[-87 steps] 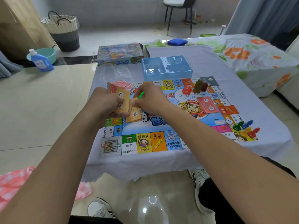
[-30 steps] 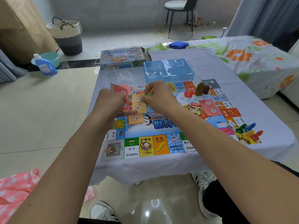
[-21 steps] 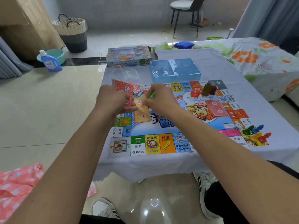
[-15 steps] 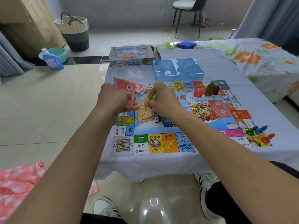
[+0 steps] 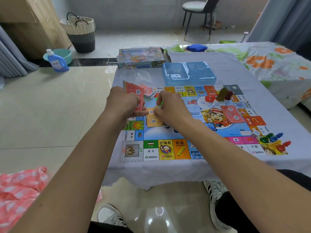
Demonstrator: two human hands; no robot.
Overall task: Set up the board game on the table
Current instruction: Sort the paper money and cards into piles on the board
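Currently the game board (image 5: 170,137) lies flat on the cloth-covered table (image 5: 235,73). Left hand (image 5: 122,105) grips an upright fan of red cards (image 5: 137,96) over the board's far-left area. Right hand (image 5: 171,106), fingers curled, pinches an orange card (image 5: 152,113) just above the orange stack (image 5: 154,122) lying on the board. Blue tray (image 5: 188,74) and game box (image 5: 141,58) sit at the table's far side; coloured pawns (image 5: 274,140) cluster at the board's near-right corner.

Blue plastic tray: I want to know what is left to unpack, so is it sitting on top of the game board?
No, the blue plastic tray rests on the tablecloth just beyond the far edge of the game board.
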